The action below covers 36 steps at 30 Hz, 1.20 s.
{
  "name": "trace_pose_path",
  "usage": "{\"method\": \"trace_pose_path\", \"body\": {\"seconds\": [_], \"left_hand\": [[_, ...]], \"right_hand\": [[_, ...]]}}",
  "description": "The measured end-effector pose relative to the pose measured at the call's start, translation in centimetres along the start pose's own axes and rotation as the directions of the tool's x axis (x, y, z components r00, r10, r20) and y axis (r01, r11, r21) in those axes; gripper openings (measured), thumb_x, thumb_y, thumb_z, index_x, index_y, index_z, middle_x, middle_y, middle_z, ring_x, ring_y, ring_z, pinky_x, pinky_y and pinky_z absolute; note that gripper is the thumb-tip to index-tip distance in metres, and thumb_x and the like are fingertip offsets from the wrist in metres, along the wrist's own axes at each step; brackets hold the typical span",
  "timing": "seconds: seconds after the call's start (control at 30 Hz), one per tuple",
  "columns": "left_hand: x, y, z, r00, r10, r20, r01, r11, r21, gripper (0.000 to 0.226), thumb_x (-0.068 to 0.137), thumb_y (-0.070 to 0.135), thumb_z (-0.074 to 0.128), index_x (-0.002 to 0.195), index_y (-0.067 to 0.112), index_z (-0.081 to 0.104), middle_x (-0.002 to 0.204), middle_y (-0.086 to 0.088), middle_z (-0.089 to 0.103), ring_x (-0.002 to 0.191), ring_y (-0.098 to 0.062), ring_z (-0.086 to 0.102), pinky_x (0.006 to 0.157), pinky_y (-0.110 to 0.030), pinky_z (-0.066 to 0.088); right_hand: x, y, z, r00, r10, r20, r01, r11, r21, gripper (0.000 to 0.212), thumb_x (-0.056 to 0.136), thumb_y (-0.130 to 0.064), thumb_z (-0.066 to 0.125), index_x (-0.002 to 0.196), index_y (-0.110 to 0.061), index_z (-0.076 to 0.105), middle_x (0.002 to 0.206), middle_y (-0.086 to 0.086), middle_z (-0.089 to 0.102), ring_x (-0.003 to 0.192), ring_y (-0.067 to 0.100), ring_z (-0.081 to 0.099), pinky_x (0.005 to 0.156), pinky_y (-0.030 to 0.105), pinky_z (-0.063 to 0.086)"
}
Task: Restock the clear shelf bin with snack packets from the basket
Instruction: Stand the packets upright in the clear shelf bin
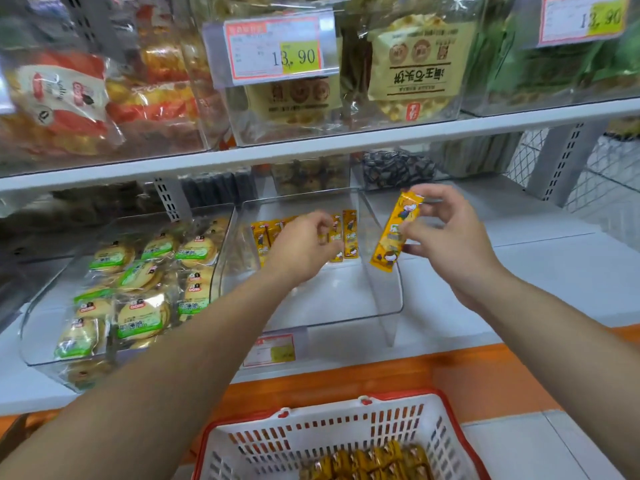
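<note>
A clear shelf bin (346,306) stands on the lower shelf, with a row of yellow snack packets (349,233) upright at its back. My left hand (304,247) reaches into the bin, fingers curled at the row of packets; whether it grips one is hidden by blur. Just right of the bin's side wall, my right hand (446,233) pinches one long yellow packet (394,233), tilted and nearly upright. At the bottom of the view is a white basket (346,424) with a red rim, holding several more yellow packets (374,462).
A second clear bin (48,306) at left holds round biscuits in green-labelled packs. The upper shelf (346,140) carries bins of bagged snacks with price tags. White shelf surface lies right of the bin. An orange shelf front (485,375) runs below.
</note>
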State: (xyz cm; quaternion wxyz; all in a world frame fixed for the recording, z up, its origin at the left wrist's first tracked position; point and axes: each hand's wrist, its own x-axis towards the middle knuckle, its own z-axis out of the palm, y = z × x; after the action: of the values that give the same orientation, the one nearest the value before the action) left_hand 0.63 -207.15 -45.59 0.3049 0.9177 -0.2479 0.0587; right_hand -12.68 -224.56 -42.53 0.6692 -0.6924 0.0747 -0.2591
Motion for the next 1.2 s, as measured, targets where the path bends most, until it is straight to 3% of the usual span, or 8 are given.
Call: {"method": "trace_pose_path", "body": {"seconds": [0.1, 0.3, 0.47, 0.57, 0.7, 0.8, 0.9, 1.2], "left_hand": [[4.4, -1.2, 1.3, 0.995, 0.094, 0.029, -0.098, 0.919, 0.382, 0.061, 0.09, 0.049, 0.069, 0.143, 0.025, 0.052, 0.132, -0.009, 0.065, 0.12, -0.032, 0.061, 0.098, -0.043, 0.052], [10.2, -3.2, 4.6, 0.949, 0.296, 0.107, -0.314, 0.863, 0.395, 0.074, 0.083, 0.052, 0.077, 0.147, 0.026, 0.05, 0.148, -0.004, 0.053, 0.133, -0.028, 0.049, 0.105, -0.038, 0.044], [10.3, -4.7, 6.4, 0.904, 0.423, 0.056, -0.385, 0.753, 0.534, 0.06, 0.087, 0.047, 0.071, 0.139, 0.023, 0.058, 0.134, -0.01, 0.06, 0.121, -0.034, 0.053, 0.094, -0.04, 0.043], [10.0, -5.3, 6.1, 0.923, 0.385, 0.0, -0.329, 0.789, 0.519, 0.056, 0.085, 0.039, 0.077, 0.135, 0.022, 0.059, 0.133, -0.009, 0.059, 0.121, -0.033, 0.053, 0.094, -0.04, 0.042], [9.7, -6.1, 5.7, 0.951, 0.302, -0.061, -0.249, 0.87, 0.427, 0.048, 0.084, 0.038, 0.08, 0.126, 0.024, 0.063, 0.129, -0.003, 0.059, 0.123, -0.028, 0.052, 0.1, -0.04, 0.041], [9.5, -6.3, 5.7, 0.961, 0.26, -0.099, -0.198, 0.888, 0.414, 0.044, 0.084, 0.041, 0.079, 0.123, 0.027, 0.063, 0.126, 0.001, 0.062, 0.122, -0.026, 0.053, 0.102, -0.038, 0.037], [9.7, -6.6, 5.8, 0.962, 0.24, -0.133, -0.164, 0.893, 0.419, 0.042, 0.082, 0.045, 0.08, 0.118, 0.03, 0.064, 0.121, 0.004, 0.064, 0.12, -0.025, 0.056, 0.101, -0.039, 0.034], [9.4, -6.8, 5.6, 0.952, 0.256, -0.167, -0.163, 0.887, 0.432, 0.038, 0.082, 0.044, 0.079, 0.113, 0.028, 0.065, 0.114, 0.004, 0.064, 0.114, -0.025, 0.056, 0.097, -0.037, 0.032]], "right_hand": [[2.2, 0.7, 0.5, 0.995, -0.029, 0.091, 0.032, 0.999, -0.029, 0.045, 0.084, 0.009, 0.067, 0.105, -0.031, 0.062, 0.102, -0.002, 0.065, 0.089, 0.011, 0.065, 0.075, 0.038, 0.058], [5.7, 3.2, 1.0, 0.983, -0.028, 0.181, 0.05, 0.992, -0.117, 0.045, 0.08, 0.01, 0.072, 0.104, -0.027, 0.066, 0.084, -0.008, 0.068, 0.065, 0.002, 0.064, 0.057, 0.015, 0.049], [8.4, 4.6, 2.3, 0.988, -0.07, 0.136, 0.096, 0.976, -0.198, 0.044, 0.076, 0.007, 0.076, 0.107, -0.023, 0.068, 0.097, -0.007, 0.073, 0.086, 0.011, 0.068, 0.08, 0.028, 0.057], [10.5, 4.9, 3.6, 0.983, -0.121, 0.141, 0.157, 0.948, -0.279, 0.042, 0.074, 0.007, 0.076, 0.099, -0.025, 0.067, 0.094, -0.001, 0.073, 0.08, 0.009, 0.066, 0.076, 0.027, 0.054], [13.1, 5.4, 5.4, 0.941, -0.173, 0.29, 0.311, 0.78, -0.544, 0.044, 0.072, -0.001, 0.079, 0.099, -0.031, 0.062, 0.09, -0.012, 0.066, 0.076, 0.0, 0.061, 0.064, 0.016, 0.047], [15.0, 5.5, 6.3, 0.941, -0.073, 0.331, 0.308, 0.593, -0.744, 0.049, 0.071, -0.007, 0.081, 0.096, -0.04, 0.056, 0.096, -0.01, 0.066, 0.085, 0.01, 0.063, 0.069, 0.025, 0.049], [16.7, 5.6, 6.9, 0.924, -0.014, 0.382, 0.331, 0.529, -0.781, 0.05, 0.07, -0.002, 0.078, 0.097, -0.036, 0.055, 0.101, -0.005, 0.066, 0.093, 0.018, 0.065, 0.076, 0.035, 0.054], [17.9, 5.3, 8.1, 0.896, 0.018, 0.443, 0.423, 0.265, -0.866, 0.039, 0.066, -0.007, 0.085, 0.083, -0.031, 0.058, 0.094, -0.001, 0.066, 0.089, 0.022, 0.063, 0.075, 0.035, 0.054]]}}
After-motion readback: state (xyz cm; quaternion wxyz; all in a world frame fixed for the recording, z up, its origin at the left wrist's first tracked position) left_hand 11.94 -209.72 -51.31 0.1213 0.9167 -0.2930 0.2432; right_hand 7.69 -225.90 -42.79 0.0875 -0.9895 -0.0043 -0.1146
